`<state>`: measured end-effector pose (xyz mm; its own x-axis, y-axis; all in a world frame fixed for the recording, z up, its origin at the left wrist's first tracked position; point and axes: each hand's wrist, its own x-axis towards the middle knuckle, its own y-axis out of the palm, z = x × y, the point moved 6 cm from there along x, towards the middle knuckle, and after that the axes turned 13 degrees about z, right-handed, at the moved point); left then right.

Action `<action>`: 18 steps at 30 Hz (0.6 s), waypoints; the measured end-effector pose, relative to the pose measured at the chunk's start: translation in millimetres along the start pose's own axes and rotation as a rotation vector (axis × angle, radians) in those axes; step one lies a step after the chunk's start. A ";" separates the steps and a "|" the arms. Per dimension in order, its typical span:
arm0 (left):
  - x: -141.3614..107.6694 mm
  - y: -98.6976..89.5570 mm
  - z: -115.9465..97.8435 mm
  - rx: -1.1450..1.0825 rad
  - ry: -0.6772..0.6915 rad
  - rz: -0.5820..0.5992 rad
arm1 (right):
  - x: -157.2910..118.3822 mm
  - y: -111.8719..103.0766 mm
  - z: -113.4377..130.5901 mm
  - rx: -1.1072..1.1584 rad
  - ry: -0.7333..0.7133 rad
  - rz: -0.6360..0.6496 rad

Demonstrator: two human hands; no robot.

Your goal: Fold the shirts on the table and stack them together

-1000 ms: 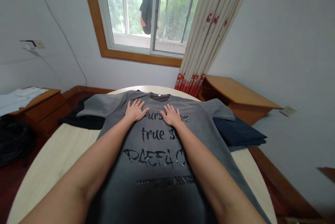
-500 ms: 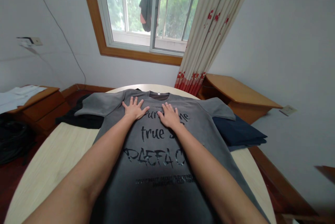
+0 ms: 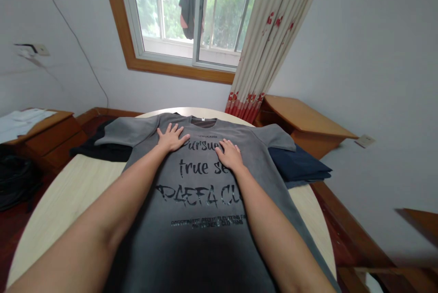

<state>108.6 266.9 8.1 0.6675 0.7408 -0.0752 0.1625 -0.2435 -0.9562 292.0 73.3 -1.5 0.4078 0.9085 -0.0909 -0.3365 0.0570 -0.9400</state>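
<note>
A dark grey T-shirt (image 3: 201,211) with black lettering lies spread out, front up, its neckline at the far side and its sleeves out to both sides. Flat on the upper left chest, just below the shoulder, rests my left hand (image 3: 170,138) with fingers spread. My right hand (image 3: 230,154) lies on the printed lettering right of centre, fingers stretched and slightly apart, hiding the ends of the words. Neither hand grips the cloth. My forearms cover parts of the shirt's sides.
The shirt lies on a round pale wooden table (image 3: 65,206). Folded navy clothing (image 3: 301,165) sits under the right sleeve, black clothing (image 3: 102,152) under the left. Beyond are a window, a floral curtain (image 3: 253,74) and a wooden cabinet (image 3: 304,115).
My right hand has slid right and slightly toward me across the shirt, uncovering more lettering. My left hand stays at the upper left chest. The whole view has shifted a little.
</note>
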 end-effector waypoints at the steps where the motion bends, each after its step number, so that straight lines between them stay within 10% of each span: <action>1: -3.7 -5.8 3.6 -0.071 0.033 -0.051 | 0.0 -0.4 0.1 0.006 -0.004 -0.008; 7: -49.2 -64.9 55.6 -0.328 -0.134 -0.478 | 0.9 0.3 -1.1 0.013 -0.010 -0.031; 18: -92.0 -88.8 155.0 -0.167 -0.665 -0.369 | 1.9 -0.1 -2.7 0.022 -0.011 -0.043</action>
<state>-79.9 317.4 56.1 -0.0186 0.9992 0.0357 0.4319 0.0402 -0.9010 295.1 73.9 -2.5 0.4134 0.9093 -0.0466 -0.3374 0.1055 -0.9354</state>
